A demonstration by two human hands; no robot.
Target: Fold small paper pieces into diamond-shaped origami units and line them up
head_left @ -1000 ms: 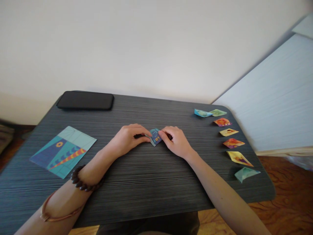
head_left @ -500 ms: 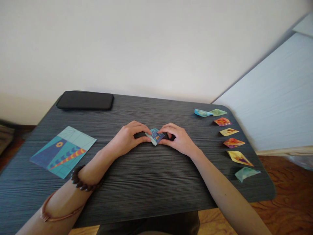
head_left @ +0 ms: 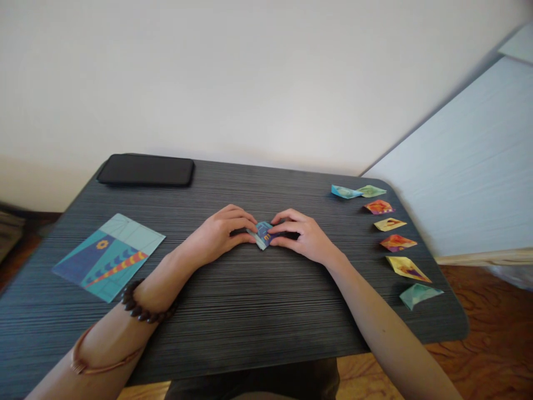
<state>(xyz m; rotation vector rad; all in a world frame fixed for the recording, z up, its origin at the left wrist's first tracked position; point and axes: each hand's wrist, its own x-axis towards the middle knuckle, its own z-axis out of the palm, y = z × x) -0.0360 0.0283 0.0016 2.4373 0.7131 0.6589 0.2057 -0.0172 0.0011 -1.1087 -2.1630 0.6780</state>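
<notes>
Left hand (head_left: 219, 236) and right hand (head_left: 302, 236) meet at table (head_left: 250, 311) centre, fingertips of both pinching small folded blue paper (head_left: 263, 234) from either side, paper resting on tabletop; patterned teal sheet (head_left: 109, 257) lies left, black phone (head_left: 145, 170) far left, row of folded paper pieces (head_left: 393, 243) along right edge

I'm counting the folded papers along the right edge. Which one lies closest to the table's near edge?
The pale teal folded paper, at the row's end, just past the yellow one.
</notes>
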